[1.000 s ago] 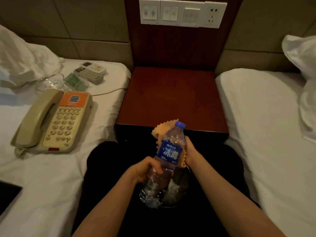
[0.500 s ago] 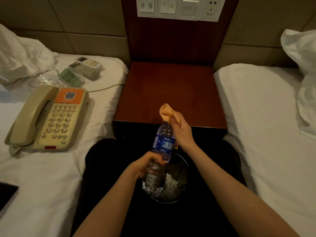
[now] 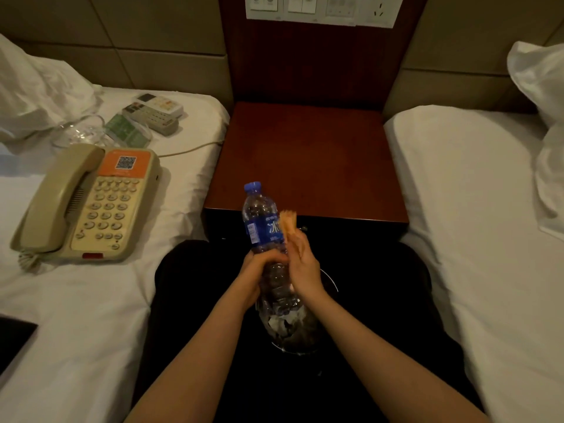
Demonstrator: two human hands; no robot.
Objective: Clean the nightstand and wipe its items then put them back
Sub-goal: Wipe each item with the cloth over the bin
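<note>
A clear water bottle (image 3: pixel 259 221) with a blue cap and blue label stands nearly upright in front of the dark red nightstand (image 3: pixel 305 160). My left hand (image 3: pixel 256 270) grips its lower body. My right hand (image 3: pixel 305 264) presses an orange cloth (image 3: pixel 287 221) against the bottle's right side, over the label. The nightstand top is bare. A beige telephone (image 3: pixel 88 203), two remote controls (image 3: pixel 155 112), a green packet (image 3: pixel 128 131) and a glass ashtray (image 3: pixel 79 129) lie on the left bed.
A bin with a clear liner (image 3: pixel 293 328) sits on the dark floor below my hands. White beds flank the nightstand, with pillows (image 3: pixel 36 90) at far left and right. The phone cord (image 3: pixel 189 149) runs toward the nightstand. A switch panel (image 3: pixel 320 9) is on the wall.
The right hand with the cloth slid from the bottle's cap down to the label side. The blue cap shows again. The bottle stands more upright and the view has moved closer.
</note>
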